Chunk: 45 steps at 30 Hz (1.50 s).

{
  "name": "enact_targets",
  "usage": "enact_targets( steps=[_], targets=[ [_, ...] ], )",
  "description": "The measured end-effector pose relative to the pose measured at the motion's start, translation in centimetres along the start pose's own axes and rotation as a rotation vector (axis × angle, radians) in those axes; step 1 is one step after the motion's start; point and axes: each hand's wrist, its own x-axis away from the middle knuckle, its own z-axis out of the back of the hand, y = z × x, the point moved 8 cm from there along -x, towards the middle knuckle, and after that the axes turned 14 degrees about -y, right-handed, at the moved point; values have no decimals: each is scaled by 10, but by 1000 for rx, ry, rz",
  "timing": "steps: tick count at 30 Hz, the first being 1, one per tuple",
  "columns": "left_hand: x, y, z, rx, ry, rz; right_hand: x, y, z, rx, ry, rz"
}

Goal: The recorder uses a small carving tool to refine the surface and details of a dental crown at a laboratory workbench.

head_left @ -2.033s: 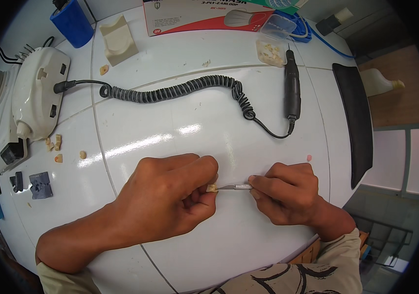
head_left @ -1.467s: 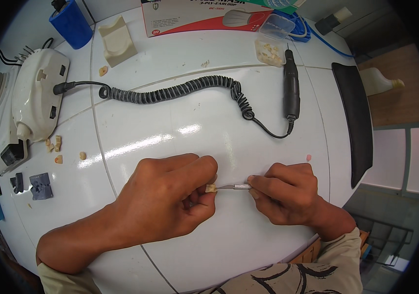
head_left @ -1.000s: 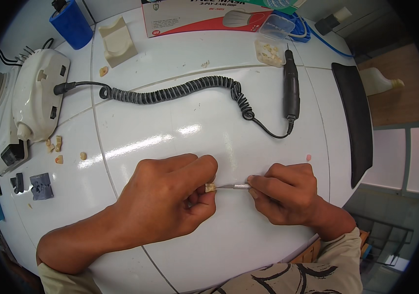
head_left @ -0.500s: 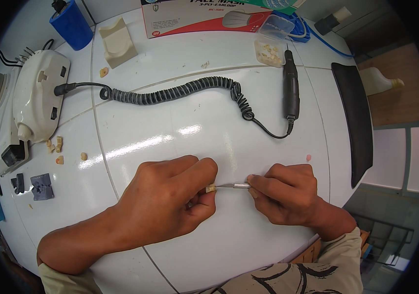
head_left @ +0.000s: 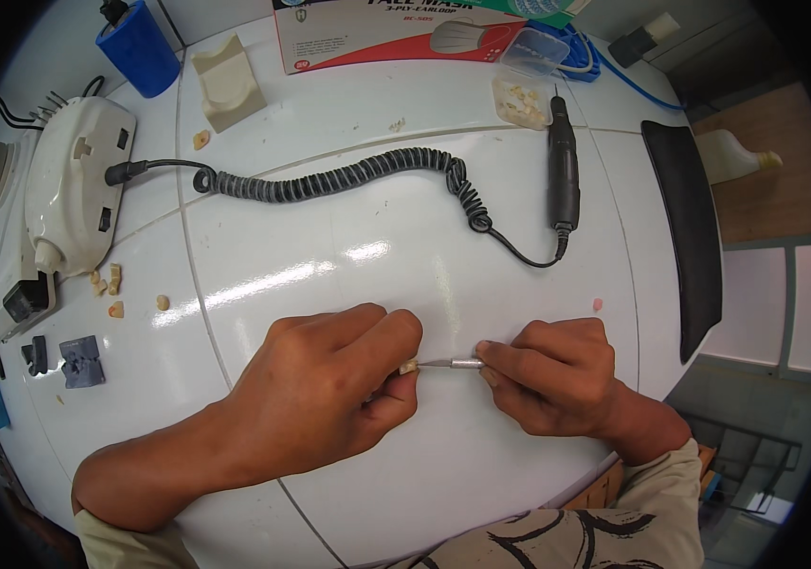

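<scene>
My left hand [head_left: 329,379] pinches a small yellowish tooth-like piece [head_left: 408,366] between thumb and forefinger, just above the white tabletop. Most of the piece is hidden by the fingertips. Closed round a craft knife [head_left: 465,363] with a silvery metal handle is my right hand [head_left: 554,376]. The knife's narrow blade points left, and its tip meets or nearly meets the piece; I cannot tell whether it cuts in. The rest of the handle disappears inside the right fingers.
A black rotary handpiece [head_left: 564,175] lies beyond my right hand, its coiled cord [head_left: 329,178] running to a white control unit [head_left: 78,180]. Several yellowish bits [head_left: 115,279] lie at left near grey blocks [head_left: 81,362]. Behind stand a clear tub [head_left: 522,102] and a mask box [head_left: 358,43].
The tooth-like piece has turned slightly in the left fingers, and less of it shows. The knife has shifted a touch downward and left. Both hands otherwise keep their places.
</scene>
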Motion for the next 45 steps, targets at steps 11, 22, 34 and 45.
enact_targets(
  steps=[11,22,34,45],
  targets=[
    [0,-2,0,46,-17,9,2,3,1,-9,50,-20],
    [-1,-4,-1,75,-28,16,2,0,0,4,20,-3],
    [-1,-4,0,85,-28,8,3,3,0,8,46,-30],
    [-1,-6,0,155,-11,39,2,3,2,13,33,-40]
  ],
)
